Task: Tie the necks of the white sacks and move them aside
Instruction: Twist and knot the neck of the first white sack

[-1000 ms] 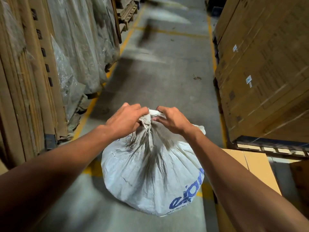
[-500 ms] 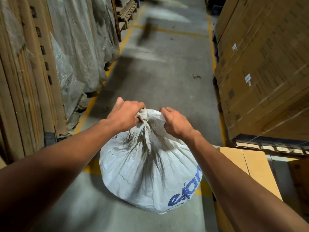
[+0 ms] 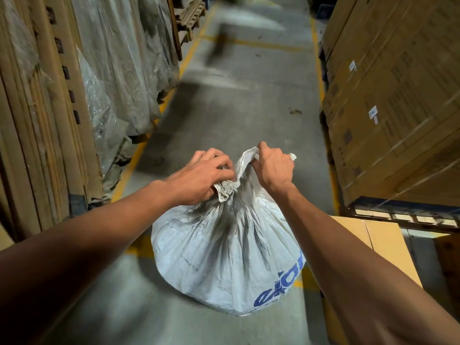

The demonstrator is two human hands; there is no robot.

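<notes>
One full white sack (image 3: 224,255) with blue lettering stands on the concrete floor in front of me. Its gathered neck (image 3: 227,189) is bunched at the top. My left hand (image 3: 201,176) clamps the bunched neck from the left. My right hand (image 3: 272,165) is closed around a twisted strip of the sack's mouth and holds it up and to the right of the neck, with a short end sticking out past my fist.
Plastic-wrapped cardboard sheets (image 3: 117,70) line the left side of the aisle. Large wrapped cartons (image 3: 398,95) on a pallet stand to the right. A tan box (image 3: 378,247) sits beside my right forearm. A yellow floor line (image 3: 129,168) runs along each side.
My right hand has shifted from pressing on the sack's top to gripping a strip of the mouth and pulling it up and right. The left hand keeps hold of the neck.
</notes>
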